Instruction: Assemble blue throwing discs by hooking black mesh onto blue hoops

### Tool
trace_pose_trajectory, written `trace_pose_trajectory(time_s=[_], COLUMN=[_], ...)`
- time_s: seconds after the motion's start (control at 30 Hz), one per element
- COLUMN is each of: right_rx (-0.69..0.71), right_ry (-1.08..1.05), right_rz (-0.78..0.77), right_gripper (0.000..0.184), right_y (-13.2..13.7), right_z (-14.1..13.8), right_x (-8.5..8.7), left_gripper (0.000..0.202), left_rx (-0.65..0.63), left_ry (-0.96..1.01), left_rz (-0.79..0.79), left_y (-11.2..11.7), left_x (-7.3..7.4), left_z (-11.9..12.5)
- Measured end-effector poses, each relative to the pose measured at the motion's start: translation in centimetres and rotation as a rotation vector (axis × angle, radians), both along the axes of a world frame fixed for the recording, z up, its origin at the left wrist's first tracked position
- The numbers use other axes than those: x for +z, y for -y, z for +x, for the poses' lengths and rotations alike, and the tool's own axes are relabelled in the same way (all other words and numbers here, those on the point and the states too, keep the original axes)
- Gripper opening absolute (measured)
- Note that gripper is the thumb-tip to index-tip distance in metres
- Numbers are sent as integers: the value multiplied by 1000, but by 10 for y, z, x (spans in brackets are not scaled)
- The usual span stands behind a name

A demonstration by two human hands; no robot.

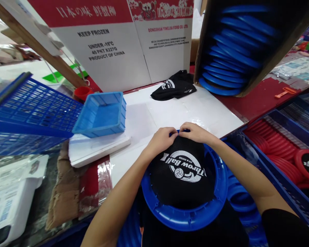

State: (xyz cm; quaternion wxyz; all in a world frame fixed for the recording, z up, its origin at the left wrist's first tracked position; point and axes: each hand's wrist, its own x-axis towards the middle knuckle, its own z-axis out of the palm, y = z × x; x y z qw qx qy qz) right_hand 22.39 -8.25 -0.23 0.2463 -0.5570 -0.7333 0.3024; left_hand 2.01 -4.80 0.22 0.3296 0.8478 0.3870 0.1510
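Note:
A blue plastic ring [186,219] rests against my lap and the table edge, tilted toward me. Across it lies a round black fabric piece [167,185] with a white "Throw Ball" print; a gap shows between cloth and ring on the right. My left hand [166,136] pinches the fabric at the ring's far edge. Right beside it, my right hand [194,132] also pinches the cloth there, the fingertips of both hands nearly touching. More black printed fabric [173,85] lies crumpled on the white table board [154,113].
A tilted carton [199,44] holds stacked blue rings [226,58]. At left stand a light blue tray [100,115] and a blue basket [33,113]. Red rings [275,144] fill a crate at right. A white carton [118,58] stands behind; an orange tool [285,92] lies at right.

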Motion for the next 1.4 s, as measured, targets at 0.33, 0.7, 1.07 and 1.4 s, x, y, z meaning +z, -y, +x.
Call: trace_pose_trajectory(time_s=[0.33,0.7,1.07,1.4], right_rx=[-192,-232,300,448], right_ry=[265,525,115,160], right_rz=[384,164,-92,-224], right_gripper=[11,30,28,38], right_y=[63,126,58,45], right_z=[11,43,64,53], right_x=[29,-3,12,31], left_gripper=[26,41,32,38], left_rx=[-56,206,-374,-468], left_ry=[-114,-419,-224,-226], left_rz=[257,299,418,272], left_y=[2,-10,8,8], left_x=[1,15,13,9], left_z=[-15,-56,-23,-26])
